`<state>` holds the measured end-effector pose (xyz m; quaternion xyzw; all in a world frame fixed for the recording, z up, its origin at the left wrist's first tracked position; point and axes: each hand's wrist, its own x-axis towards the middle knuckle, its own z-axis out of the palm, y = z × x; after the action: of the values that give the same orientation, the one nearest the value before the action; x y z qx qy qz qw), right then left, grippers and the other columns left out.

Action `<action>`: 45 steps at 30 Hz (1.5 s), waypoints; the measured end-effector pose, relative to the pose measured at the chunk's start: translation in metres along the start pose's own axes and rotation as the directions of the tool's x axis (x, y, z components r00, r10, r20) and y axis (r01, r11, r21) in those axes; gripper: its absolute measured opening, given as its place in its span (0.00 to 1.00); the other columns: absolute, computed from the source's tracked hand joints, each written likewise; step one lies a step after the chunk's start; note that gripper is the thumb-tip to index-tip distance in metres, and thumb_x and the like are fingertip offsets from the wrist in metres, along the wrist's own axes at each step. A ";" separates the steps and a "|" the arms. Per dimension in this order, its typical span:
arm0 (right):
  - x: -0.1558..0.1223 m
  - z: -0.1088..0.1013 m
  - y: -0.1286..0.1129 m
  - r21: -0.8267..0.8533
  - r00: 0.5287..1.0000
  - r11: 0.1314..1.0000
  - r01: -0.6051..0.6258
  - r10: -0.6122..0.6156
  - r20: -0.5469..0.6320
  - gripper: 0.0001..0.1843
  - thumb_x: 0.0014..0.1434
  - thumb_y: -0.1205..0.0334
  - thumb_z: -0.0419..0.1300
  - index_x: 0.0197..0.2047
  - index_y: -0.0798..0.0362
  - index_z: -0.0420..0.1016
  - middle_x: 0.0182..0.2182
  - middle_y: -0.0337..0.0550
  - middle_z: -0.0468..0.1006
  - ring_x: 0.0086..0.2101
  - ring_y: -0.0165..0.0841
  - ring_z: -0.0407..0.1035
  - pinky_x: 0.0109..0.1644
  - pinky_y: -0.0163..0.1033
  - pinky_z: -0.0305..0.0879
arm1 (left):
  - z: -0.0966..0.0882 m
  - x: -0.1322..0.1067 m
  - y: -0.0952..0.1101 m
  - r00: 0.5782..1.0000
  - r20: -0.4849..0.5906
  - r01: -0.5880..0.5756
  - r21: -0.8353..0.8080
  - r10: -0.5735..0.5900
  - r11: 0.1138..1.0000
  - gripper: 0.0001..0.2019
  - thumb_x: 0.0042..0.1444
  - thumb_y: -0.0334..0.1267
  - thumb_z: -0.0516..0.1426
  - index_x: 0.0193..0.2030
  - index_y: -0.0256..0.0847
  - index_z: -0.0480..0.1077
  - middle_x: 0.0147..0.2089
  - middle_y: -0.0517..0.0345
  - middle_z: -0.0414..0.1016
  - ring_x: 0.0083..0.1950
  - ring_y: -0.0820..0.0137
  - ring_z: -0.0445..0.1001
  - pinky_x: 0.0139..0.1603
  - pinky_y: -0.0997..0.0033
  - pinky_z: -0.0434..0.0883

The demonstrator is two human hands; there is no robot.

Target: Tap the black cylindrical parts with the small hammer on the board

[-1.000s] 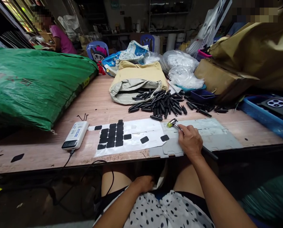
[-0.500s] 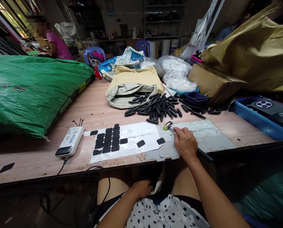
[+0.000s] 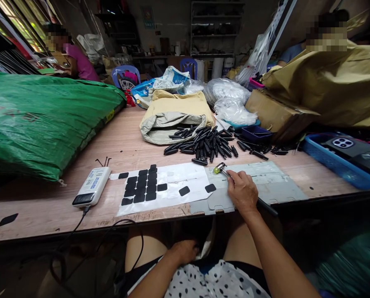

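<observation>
My right hand (image 3: 242, 190) is wrapped round the handle of a small hammer (image 3: 219, 167) with a yellow-green tip and a metal head. Its black handle end sticks out past my wrist. Hammer and hand are over a grey plastic sheet (image 3: 272, 182). To the left lies a white backing sheet (image 3: 169, 200) bearing rows of black rounded-square pads (image 3: 140, 190). One loose black pad (image 3: 210, 188) lies where the two sheets meet. Below the table edge, my left hand (image 3: 185, 251) rests between my thighs, beside a pale cloth edge; its fingers are lost in shadow.
Black pen-like parts (image 3: 211, 142) spill from a beige sack (image 3: 178, 103). A white power bank (image 3: 92, 186) with a cable stands left, beside a green sack (image 3: 45, 120). At right are a blue basket (image 3: 337, 161) with a phone and a cardboard box (image 3: 275, 111). Two people sit farther back.
The view has tilted slightly upward, so everything sits a little lower. More of the person at the back right shows. Both hands and the hammer keep nearly the same places.
</observation>
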<state>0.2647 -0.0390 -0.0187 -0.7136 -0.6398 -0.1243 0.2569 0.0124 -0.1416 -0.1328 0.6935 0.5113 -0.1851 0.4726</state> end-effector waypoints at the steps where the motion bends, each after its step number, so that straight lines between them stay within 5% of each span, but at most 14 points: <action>1: 0.000 0.000 0.000 -0.001 1.000 1.000 0.001 -0.001 -0.002 0.15 0.68 0.62 0.56 0.54 0.47 0.80 0.38 0.45 0.75 0.39 0.37 0.63 0.41 0.41 0.51 | 0.000 0.001 0.000 1.000 -0.001 -0.003 0.000 0.003 1.000 0.23 0.65 0.45 0.52 0.64 0.47 0.75 0.63 0.47 0.78 0.64 0.50 0.76 0.64 0.51 0.72; 30: 0.000 0.000 0.000 -0.007 1.000 1.000 0.001 -0.001 0.029 0.16 0.68 0.63 0.57 0.55 0.47 0.81 0.39 0.45 0.75 0.39 0.37 0.63 0.41 0.42 0.54 | 0.001 0.002 0.004 0.999 0.006 0.048 0.010 -0.048 0.999 0.23 0.65 0.45 0.52 0.64 0.48 0.74 0.63 0.48 0.78 0.65 0.52 0.75 0.64 0.54 0.71; 34: 0.005 -0.007 0.017 0.024 0.998 1.000 -0.014 0.013 0.059 0.16 0.67 0.63 0.57 0.55 0.48 0.81 0.38 0.45 0.76 0.40 0.37 0.64 0.41 0.42 0.56 | 0.002 0.002 0.002 1.000 0.005 0.026 0.005 -0.026 1.000 0.23 0.65 0.45 0.52 0.64 0.48 0.74 0.64 0.48 0.77 0.65 0.52 0.75 0.64 0.53 0.71; 41: 0.029 -0.012 0.071 -0.131 0.946 0.937 -0.323 0.324 -0.007 0.19 0.69 0.58 0.54 0.57 0.48 0.80 0.44 0.51 0.76 0.42 0.41 0.65 0.42 0.45 0.56 | -0.002 -0.002 0.004 1.000 0.007 0.022 0.002 -0.022 1.000 0.23 0.66 0.44 0.52 0.64 0.47 0.74 0.64 0.46 0.77 0.65 0.50 0.75 0.65 0.52 0.71; 45: 0.034 -0.006 0.076 -0.230 0.939 0.917 -0.327 0.342 0.028 0.22 0.68 0.57 0.52 0.59 0.49 0.78 0.46 0.55 0.75 0.44 0.44 0.66 0.43 0.47 0.56 | -0.003 -0.003 0.006 1.000 0.011 0.011 0.005 -0.012 1.000 0.23 0.65 0.43 0.52 0.64 0.47 0.74 0.64 0.47 0.77 0.66 0.51 0.74 0.65 0.53 0.71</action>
<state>0.3447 -0.0176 -0.0122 -0.8402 -0.4989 -0.1251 0.1716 0.0158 -0.1405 -0.1261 0.6906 0.5123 -0.1928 0.4727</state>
